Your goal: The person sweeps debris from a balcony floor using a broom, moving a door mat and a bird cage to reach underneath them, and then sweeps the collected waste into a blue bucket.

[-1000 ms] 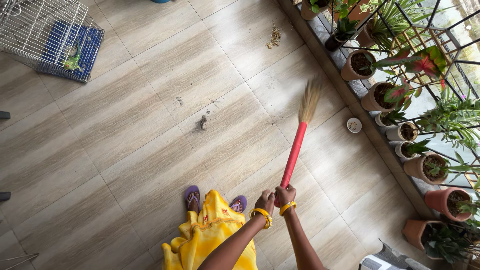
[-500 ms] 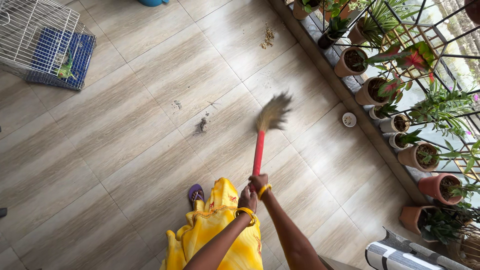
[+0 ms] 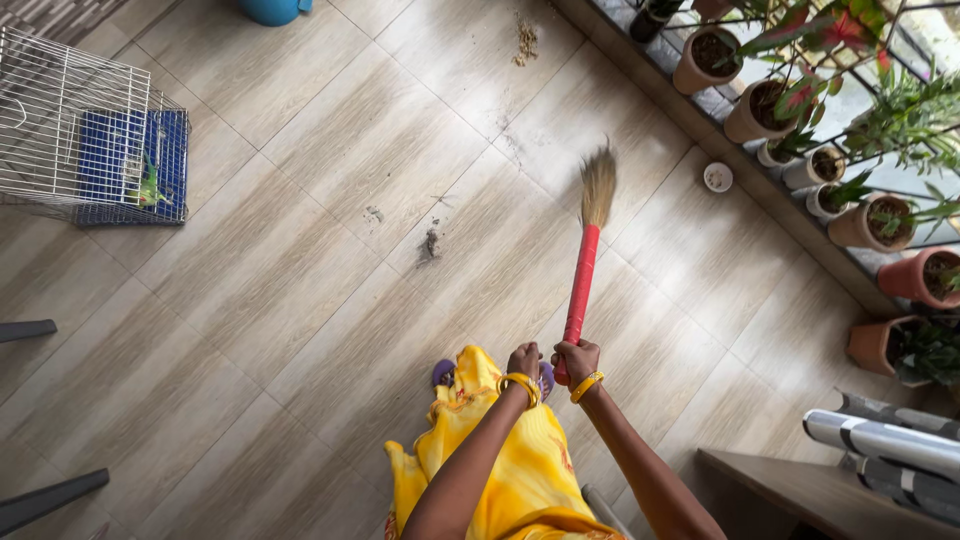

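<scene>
Both hands — left hand [image 3: 524, 360], right hand [image 3: 575, 360] — closed tight around red-handled broom [image 3: 583, 285]. Dirt clump [image 3: 431, 243] at ten o'clock of bristles. Risks clipping small white dish [image 3: 718, 177] at two o'clock on a wide swing.

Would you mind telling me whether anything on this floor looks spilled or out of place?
Yes. A brown crumb pile lies spilled near the plant ledge, and a dark dirt clump with scattered specks sits mid-floor, left of the broom. The cage stands upright.

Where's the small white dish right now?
In the head view, the small white dish sits on the floor at upper right, beside the ledge of potted plants, right of the broom's bristles.
</scene>
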